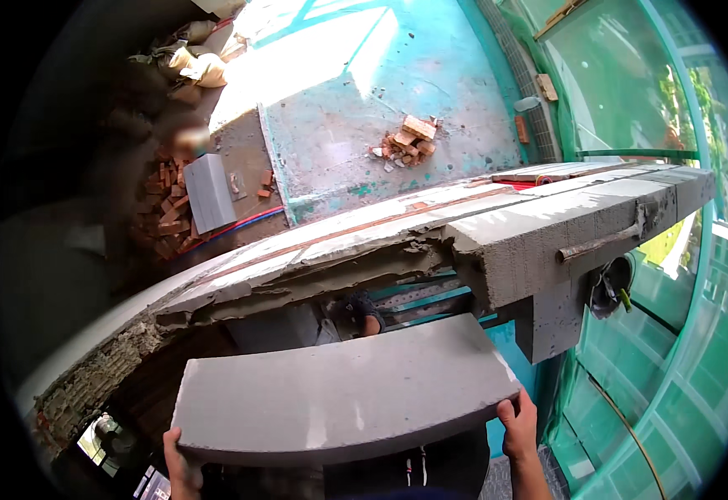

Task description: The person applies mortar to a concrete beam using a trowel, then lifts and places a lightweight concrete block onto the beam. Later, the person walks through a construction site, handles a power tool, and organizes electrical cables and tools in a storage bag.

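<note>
A long grey aerated concrete block (339,392) spans the space in front of my body, gripped at both ends. My left hand (178,468) closes on its near left corner, while my right hand (520,423) holds the right end with the thumb near the top edge. Just beyond the block runs a partly built wall (355,221) of similar blocks. Its near side has a broken, rough mortar edge (364,271), and a thick block end (539,258) juts out at the right.
A bucket (605,300) with a green-handled tool hangs by the wall's right side. Beyond the wall lie broken bricks (414,142), a brick heap (168,200), another grey block (208,193) and pale sacks (201,68). Green netting (622,83) covers the right side.
</note>
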Demonstrator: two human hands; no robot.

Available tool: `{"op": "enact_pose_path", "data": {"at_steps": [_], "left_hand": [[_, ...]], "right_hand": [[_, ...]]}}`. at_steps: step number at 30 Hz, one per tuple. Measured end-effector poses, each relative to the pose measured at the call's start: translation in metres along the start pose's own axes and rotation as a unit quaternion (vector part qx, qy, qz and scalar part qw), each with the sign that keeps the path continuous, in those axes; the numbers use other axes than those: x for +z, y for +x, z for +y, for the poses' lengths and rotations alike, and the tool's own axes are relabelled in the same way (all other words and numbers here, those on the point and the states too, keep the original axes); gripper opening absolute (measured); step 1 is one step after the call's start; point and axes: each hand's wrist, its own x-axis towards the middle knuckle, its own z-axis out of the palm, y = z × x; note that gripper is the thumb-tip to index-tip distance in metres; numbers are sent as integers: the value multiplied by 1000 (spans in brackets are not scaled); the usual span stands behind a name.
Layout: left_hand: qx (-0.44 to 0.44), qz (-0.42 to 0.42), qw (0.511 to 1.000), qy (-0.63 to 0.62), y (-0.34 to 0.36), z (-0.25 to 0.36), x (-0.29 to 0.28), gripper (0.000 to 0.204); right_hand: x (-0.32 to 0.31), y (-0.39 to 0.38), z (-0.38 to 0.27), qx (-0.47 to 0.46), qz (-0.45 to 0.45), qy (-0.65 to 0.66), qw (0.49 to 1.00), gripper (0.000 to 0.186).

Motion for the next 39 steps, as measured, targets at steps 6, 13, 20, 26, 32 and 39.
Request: {"op": "enact_pose_path", "data": {"at_steps": [6, 13, 20, 26, 32, 39], "left_hand": [[5, 5, 999, -40, 39, 40, -33, 55], [-17, -95, 994, -55, 119, 49, -39, 59], [-15, -163, 986, 10, 167, 63, -11, 61], [-41, -150, 984, 82, 190, 73, 11, 59], [-64, -123, 989, 52, 216, 72, 13, 59], [-92, -145, 978, 120, 222, 86, 6, 68]], "right_hand": [[78, -2, -86, -41, -52, -107, 992, 79], [125, 26, -117, -116, -5, -203, 972, 78], [138, 52, -116, -149, 39, -187, 970, 81], [138, 76, -106, -149, 66, -186, 969, 83], [148, 88, -100, -134, 64, -179, 973, 89], [159, 44, -112, -223, 72, -362, 902, 85]]}}
